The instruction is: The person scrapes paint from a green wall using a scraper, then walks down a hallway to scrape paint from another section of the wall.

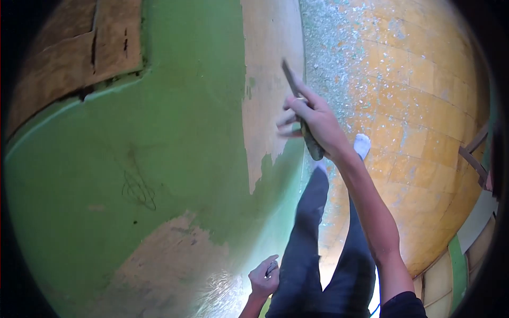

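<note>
My right hand (323, 124) holds a long, thin, dark tool (313, 143) with a thicker handle; its narrow tip points up and to the left. The thumb and palm press on the tool, while the other fingers are partly spread and a little blurred. Beside them stands a green wall (185, 127) with a bare, pale strip (269, 69) where the paint is off. Low in the view, my left hand (264, 276) is curled near my thigh. Something small and dark shows between its fingers, too small to name.
Paint flakes (334, 58) lie scattered on the yellow tiled floor (424, 122) along the wall's foot. My legs (305, 238) stand close to the wall. Brown boards (74, 53) show at upper left, and dark wooden pieces (474, 159) at the right edge.
</note>
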Motion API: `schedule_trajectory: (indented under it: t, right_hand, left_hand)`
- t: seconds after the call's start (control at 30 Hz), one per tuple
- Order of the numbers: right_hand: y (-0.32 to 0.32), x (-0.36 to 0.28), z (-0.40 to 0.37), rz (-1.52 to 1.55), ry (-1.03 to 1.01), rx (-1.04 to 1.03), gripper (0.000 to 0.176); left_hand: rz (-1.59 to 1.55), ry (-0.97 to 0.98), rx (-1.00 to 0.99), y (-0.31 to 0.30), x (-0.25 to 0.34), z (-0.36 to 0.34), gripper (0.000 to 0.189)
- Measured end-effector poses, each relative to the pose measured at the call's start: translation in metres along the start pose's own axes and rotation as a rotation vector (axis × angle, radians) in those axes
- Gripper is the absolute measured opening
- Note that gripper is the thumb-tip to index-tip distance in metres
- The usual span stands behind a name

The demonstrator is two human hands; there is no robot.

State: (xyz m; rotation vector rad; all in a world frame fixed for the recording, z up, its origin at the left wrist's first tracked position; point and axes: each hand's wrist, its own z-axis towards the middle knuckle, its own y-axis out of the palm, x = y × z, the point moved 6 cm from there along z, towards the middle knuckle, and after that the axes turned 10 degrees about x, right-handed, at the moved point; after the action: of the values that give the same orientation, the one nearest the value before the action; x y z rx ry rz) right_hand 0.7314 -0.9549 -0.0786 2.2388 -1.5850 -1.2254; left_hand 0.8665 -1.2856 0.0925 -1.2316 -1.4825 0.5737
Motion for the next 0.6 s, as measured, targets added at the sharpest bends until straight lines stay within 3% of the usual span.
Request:
schedule_trajectory:
  t: [0.07,0.1,0.17,0.3,0.4,0.6]
  right_hand:
    - [0.018,-0.003,-0.019,-0.422,-0.015,-0.148,0.078]
    - [0.029,0.002,-0.033,-0.685,-0.318,-0.126,0.08]
    - [0.038,0.022,-0.058,-0.614,-0.422,-0.103,0.08]
    - [0.038,0.002,-0.03,-0.773,-0.291,-0.081,0.081]
    - [0.035,-0.005,-0.02,-0.8,-0.404,-0.096,0.082]
    - [0.035,-0.009,-0.013,-0.829,-0.309,-0.09,0.085]
  left_hand:
    - [0.025,0.028,-0.033,-0.001,0.021,0.018,0.032]
    - [0.03,0.05,-0.021,-0.004,0.031,0.03,0.032]
    - [0.008,0.074,0.032,-0.011,0.04,0.051,0.025]
    - [0.046,0.094,0.053,-0.025,0.038,0.067,0.024]
    - [0.079,0.171,0.022,-0.023,0.035,0.076,0.024]
    - [0.101,0.227,-0.051,-0.022,0.038,0.085,0.027]
